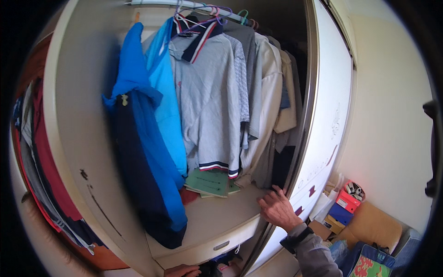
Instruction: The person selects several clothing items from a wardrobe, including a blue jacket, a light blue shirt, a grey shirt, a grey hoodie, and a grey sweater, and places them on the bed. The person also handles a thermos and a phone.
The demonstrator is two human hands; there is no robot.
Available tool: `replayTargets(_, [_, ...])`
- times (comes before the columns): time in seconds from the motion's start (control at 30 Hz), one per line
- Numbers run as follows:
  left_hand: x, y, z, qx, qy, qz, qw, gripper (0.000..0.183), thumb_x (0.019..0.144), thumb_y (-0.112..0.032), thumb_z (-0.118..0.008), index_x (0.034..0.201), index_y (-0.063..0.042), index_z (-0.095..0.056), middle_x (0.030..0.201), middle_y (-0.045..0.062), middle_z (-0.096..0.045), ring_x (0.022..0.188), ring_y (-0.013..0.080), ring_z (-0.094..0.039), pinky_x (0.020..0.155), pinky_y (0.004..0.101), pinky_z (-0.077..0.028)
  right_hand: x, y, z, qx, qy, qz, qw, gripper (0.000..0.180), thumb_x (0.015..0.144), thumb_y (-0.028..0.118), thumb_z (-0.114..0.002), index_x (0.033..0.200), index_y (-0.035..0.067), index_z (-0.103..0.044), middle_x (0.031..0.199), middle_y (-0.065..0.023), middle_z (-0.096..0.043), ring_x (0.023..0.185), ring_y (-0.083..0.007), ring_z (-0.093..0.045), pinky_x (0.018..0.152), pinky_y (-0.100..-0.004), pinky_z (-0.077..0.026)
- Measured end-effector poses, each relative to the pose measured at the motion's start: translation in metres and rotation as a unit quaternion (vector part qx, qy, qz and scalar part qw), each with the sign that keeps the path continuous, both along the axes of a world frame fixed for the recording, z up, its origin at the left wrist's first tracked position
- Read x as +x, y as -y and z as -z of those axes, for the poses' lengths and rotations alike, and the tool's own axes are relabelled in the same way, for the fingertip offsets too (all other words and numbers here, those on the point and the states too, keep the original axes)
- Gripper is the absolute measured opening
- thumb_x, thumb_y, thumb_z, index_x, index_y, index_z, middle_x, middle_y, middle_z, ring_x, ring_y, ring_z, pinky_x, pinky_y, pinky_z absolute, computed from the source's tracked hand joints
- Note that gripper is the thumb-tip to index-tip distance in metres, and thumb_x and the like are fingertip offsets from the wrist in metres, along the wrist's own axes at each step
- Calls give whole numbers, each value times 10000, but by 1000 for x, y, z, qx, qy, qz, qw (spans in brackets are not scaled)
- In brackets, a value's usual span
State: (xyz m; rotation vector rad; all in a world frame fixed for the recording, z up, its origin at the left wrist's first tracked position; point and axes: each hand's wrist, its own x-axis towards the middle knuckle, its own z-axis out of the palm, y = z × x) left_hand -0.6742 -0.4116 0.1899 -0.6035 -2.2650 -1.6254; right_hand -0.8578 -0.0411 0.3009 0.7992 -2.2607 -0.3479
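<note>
My right hand (278,209) is at the edge of a white sliding wardrobe door (320,114), its fingers curled over the frame. Only part of my left hand (181,270) shows at the bottom, below the drawer front (221,245); whether it holds anything is hidden. Before me in the wardrobe hangs a grey polo shirt (211,93) with a dark striped collar. Left of it are a light blue garment (166,104) and a blue and navy hooded jacket (138,138). Green booklets (207,183) lie on the wardrobe's bottom board (225,211).
A white rail (193,5) carries several hangers. Left of the partition (79,121) hang more clothes, among them a dark red garment (52,145). On the right are a red shoebox (347,200), a blue box (341,213), a tan cushion (375,221) and a patterned bag (372,263).
</note>
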Motion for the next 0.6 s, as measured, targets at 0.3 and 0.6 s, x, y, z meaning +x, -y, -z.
replayTargets(0.3, [17,-4,-13,9,-12,-9,1000,200,1010,-130,-677,1147,13,-701,997,111,-721,868,209,-693,754,316,-541,16,35,-48,-341,256,-87,900,331,900,238,-700,1142,20,-638,1024,-160,-727,956,-412,-677,930,-495,-522])
replayTargets(0.6, [58,12,-12,117,-35,143,982,257,983,-165,-718,1192,-15,-719,1009,148,-746,927,287,-733,777,409,-596,49,137,-170,-468,288,-327,769,376,1026,251,-654,1249,-43,-586,1090,-104,-679,957,-134,-626,831,-288,-530])
